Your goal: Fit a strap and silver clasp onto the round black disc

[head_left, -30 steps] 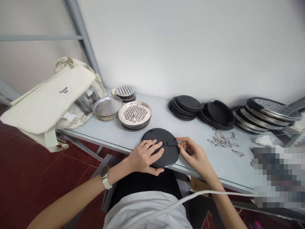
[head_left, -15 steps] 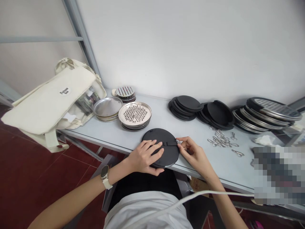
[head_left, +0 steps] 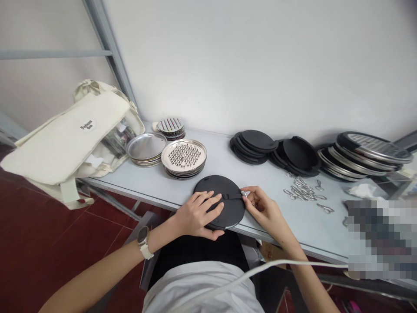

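Observation:
A round black disc (head_left: 233, 213) with a raised strap-like strip across it lies at the table's front edge. My left hand (head_left: 198, 212) holds it, fingers spread over the top face and thumb at the near rim. At the disc's right rim, my right hand (head_left: 264, 208) pinches a small shiny metal clip (head_left: 243, 194) where the strip ends. Fingertips partly hide that clip, so how it sits on the rim cannot be made out. Loose wire clips (head_left: 300, 190) are scattered to the right of this hand.
Behind the disc stand stacks of metal grater plates (head_left: 184, 155) and plain metal discs (head_left: 147, 146). Black lids (head_left: 257, 141), black dishes (head_left: 301, 156) and metal-rimmed discs (head_left: 371, 150) line the wall. A cream bag (head_left: 65, 134) hangs over the left end. A white cable (head_left: 276, 263) crosses in front.

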The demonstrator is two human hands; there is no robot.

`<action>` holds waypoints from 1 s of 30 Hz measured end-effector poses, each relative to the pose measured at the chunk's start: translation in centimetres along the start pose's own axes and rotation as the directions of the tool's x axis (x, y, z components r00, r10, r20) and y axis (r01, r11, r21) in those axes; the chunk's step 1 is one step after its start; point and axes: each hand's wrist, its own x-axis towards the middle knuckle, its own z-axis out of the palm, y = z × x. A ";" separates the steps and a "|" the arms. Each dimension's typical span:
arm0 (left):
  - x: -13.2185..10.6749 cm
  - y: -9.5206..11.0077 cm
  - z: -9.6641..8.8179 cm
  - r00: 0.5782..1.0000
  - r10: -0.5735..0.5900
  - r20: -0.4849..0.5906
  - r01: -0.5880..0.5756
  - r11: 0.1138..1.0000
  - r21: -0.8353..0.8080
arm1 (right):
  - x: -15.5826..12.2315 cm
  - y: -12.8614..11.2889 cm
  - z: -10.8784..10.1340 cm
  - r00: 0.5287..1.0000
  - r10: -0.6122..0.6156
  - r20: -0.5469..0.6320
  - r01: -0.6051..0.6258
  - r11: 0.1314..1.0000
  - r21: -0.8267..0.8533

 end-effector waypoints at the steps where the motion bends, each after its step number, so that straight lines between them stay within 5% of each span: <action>1: 0.0 0.0 0.0 1.000 0.000 -0.001 0.000 1.000 -0.001 | 0.0 0.0 0.0 1.000 0.001 0.002 -0.001 1.000 0.001; 30: 0.1 0.0 -0.1 1.000 -0.003 -0.005 0.003 1.000 -0.003 | 0.0 0.4 0.1 1.000 -0.009 -0.024 0.008 0.999 -0.049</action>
